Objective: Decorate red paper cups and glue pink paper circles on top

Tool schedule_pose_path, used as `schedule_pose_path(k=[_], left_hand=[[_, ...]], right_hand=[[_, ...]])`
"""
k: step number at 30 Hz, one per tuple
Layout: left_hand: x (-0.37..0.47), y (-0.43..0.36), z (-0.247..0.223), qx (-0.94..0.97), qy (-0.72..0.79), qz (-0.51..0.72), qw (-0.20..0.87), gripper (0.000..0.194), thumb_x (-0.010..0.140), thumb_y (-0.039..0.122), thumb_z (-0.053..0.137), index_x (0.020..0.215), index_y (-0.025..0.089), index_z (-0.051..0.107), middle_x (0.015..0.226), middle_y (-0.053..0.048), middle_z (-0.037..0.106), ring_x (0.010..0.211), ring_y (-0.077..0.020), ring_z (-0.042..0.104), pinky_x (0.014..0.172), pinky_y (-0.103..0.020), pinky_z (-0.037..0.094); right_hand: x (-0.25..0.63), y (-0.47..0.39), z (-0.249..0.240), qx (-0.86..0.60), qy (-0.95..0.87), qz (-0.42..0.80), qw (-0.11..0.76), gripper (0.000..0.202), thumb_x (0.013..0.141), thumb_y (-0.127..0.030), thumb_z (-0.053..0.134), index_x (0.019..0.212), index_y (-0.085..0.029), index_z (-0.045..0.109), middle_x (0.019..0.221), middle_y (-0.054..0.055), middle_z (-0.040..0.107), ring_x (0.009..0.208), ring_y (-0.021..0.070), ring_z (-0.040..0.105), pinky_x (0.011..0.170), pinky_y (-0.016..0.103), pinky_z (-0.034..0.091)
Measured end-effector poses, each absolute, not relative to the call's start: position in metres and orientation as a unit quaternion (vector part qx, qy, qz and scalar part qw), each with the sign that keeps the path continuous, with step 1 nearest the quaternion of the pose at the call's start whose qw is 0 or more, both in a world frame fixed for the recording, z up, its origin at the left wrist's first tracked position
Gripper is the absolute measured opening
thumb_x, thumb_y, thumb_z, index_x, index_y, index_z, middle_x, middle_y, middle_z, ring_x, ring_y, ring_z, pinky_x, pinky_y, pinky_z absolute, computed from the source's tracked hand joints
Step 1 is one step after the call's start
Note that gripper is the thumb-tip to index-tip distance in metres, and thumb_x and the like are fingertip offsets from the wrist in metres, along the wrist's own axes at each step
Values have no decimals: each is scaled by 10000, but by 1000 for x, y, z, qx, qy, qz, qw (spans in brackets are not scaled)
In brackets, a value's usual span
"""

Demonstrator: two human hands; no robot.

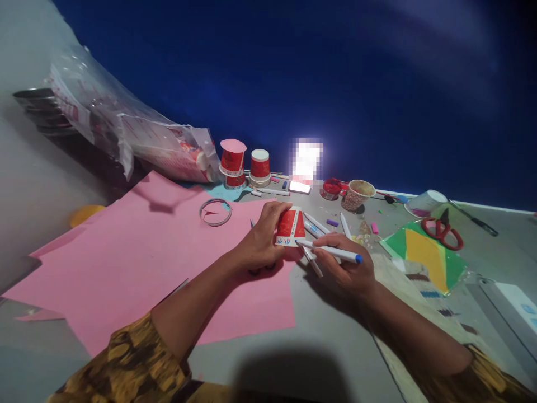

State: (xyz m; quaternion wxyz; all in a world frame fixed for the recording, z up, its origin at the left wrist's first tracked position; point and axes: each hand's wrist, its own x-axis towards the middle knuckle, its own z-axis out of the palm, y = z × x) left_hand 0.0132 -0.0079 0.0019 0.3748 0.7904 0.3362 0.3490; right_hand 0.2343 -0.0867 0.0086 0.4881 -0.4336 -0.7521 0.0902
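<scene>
My left hand (262, 238) is wrapped round a red and white paper cup (289, 225), held above the edge of the pink paper (138, 252). Small blue and red marks show on the cup's white band. Between the fingers of my right hand (346, 260) is a white marker with a blue end (342, 253); its tip meets or nearly meets the white band. Other white markers (315, 225) lie just behind the cup, and a dark-handled tool is partly hidden under my left hand.
Stacked red cups (232, 159), a metal ring (215, 212) and a plastic bag (138, 134) are at the left and back. Toward the right lie a speckled cup (358, 196), a white cup (425, 202), red-handled scissors (442, 233) and a green-yellow packet (425, 254). A bright screen (307, 159) stands behind.
</scene>
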Motion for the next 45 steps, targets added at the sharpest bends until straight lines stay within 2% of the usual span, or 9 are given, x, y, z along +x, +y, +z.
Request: schedule_pose_path(k=[8, 13, 19, 24, 30, 39, 45], left_hand=[[14, -8, 1, 781, 350, 353, 378, 898, 699, 335, 897, 1486, 310, 466, 1517, -111, 411, 1452, -376, 450, 1217, -551, 453], [13, -8, 2, 790, 342, 344, 374, 900, 718, 338, 870, 1502, 281, 431, 1516, -134, 401, 1469, -381, 427, 1228, -556, 434], [14, -8, 3, 794, 348, 338, 366, 885, 722, 333, 867, 1496, 286, 440, 1502, -131, 413, 1476, -385, 414, 1235, -569, 425], [14, -8, 2, 786, 346, 352, 372, 875, 712, 303, 876, 1478, 296, 453, 1508, -122, 411, 1475, -376, 419, 1232, -556, 427], [14, -10, 5, 786, 342, 349, 379, 870, 707, 269, 837, 1480, 278, 437, 1533, -134, 391, 1522, -385, 361, 1246, -570, 397], [15, -9, 3, 786, 353, 337, 379, 876, 706, 279, 825, 1485, 273, 425, 1547, -135, 373, 1508, -363, 384, 1242, -546, 405], [16, -10, 6, 799, 351, 325, 364, 864, 716, 297, 811, 1487, 229, 426, 1480, -146, 428, 1463, -364, 421, 1244, -558, 402]], right_hand=[[235, -88, 9, -431, -758, 82, 483, 109, 981, -267, 632, 945, -236, 730, 815, 29, 787, 702, 192, 748, 658, 304, 600], [233, -87, 11, -396, -773, 64, 492, 105, 982, -204, 626, 960, -236, 723, 831, 34, 795, 748, 199, 764, 692, 312, 606], [231, -87, 11, -392, -777, 59, 489, 102, 989, -223, 630, 973, -235, 730, 854, 44, 805, 769, 209, 773, 715, 324, 617], [234, -88, 12, -392, -775, 59, 492, 94, 973, -183, 636, 970, -231, 718, 839, 33, 795, 748, 194, 763, 688, 301, 601], [236, -88, 11, -404, -765, 59, 498, 79, 964, -178, 656, 981, -227, 716, 824, 20, 780, 706, 183, 747, 648, 288, 585], [235, -87, 11, -389, -765, 56, 511, 102, 960, -155, 656, 1003, -228, 711, 843, 15, 782, 745, 175, 749, 693, 275, 583], [232, -87, 10, -377, -777, 49, 502, 100, 961, -152, 654, 1005, -220, 713, 864, 28, 793, 775, 184, 763, 716, 279, 583]])
